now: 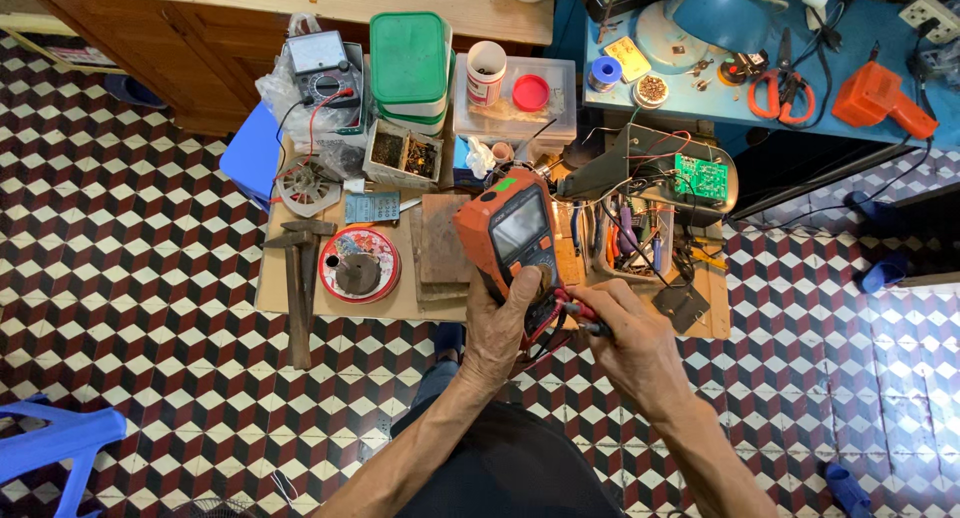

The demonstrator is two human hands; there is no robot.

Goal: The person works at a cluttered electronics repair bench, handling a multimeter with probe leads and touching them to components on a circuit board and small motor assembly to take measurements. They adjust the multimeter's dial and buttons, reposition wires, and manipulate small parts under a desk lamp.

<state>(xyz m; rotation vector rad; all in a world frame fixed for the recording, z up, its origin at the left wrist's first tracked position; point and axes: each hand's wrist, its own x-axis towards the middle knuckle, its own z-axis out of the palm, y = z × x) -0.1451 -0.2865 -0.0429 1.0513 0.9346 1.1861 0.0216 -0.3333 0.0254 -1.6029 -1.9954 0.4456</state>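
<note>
My left hand is wrapped around the lower end of the orange meter, just below the middle of the frame, thumb lying up over its front near the dial. My palm covers the bottom edge of the meter, so I cannot see how it ends there. Its grey screen faces up, but whatever it shows is too faint to read.

My right hand is closed, fingers pinching a red probe plug right against the meter's lower right corner. The plug's tip is hidden between my fingers and the case, so I cannot tell whether it is seated in a socket. Red and black leads loop under both hands and vanish behind my wrists.

The meter sits above a low wooden board crowded with things. To the left lie a hammer and a round red tin. At the upper right the blue table holds orange scissors, with its far end cut off by the frame edge.
</note>
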